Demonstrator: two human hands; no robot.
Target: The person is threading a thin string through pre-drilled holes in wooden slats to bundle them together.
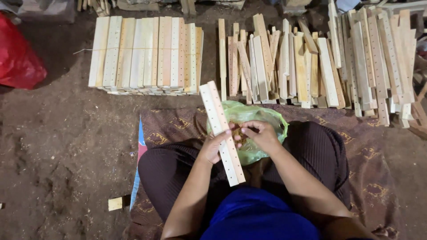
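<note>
Pale wood first: two drilled slats (221, 131), pressed flat together, gripped near the lower half by the left hand (215, 149) with fingers closed around them. Held over the lap, tilted, upper end pointing away toward the stacks. Long and narrow, light in colour, with a row of small holes along the visible face.

Right hand (262, 135) just beside, fingers curled and pinched together at the edge of the slats; impossible to tell if something small sits between the fingertips. Directly under both hands, an open green plastic bag (258, 116), with something brownish inside, too small to name.

Below, a patterned cloth (369, 146) spread on the dirt floor (58, 146). Further out, on the left, a tidy stack (144, 55) of similar slats, aligned and bound with a thin string: probably finished already. On the right, a loose pile (284, 66), leaning and uneven, seemingly waiting; judging so, much work left. Near the left edge a red bag (18, 58), and close to the cloth a small wood block (115, 203).
</note>
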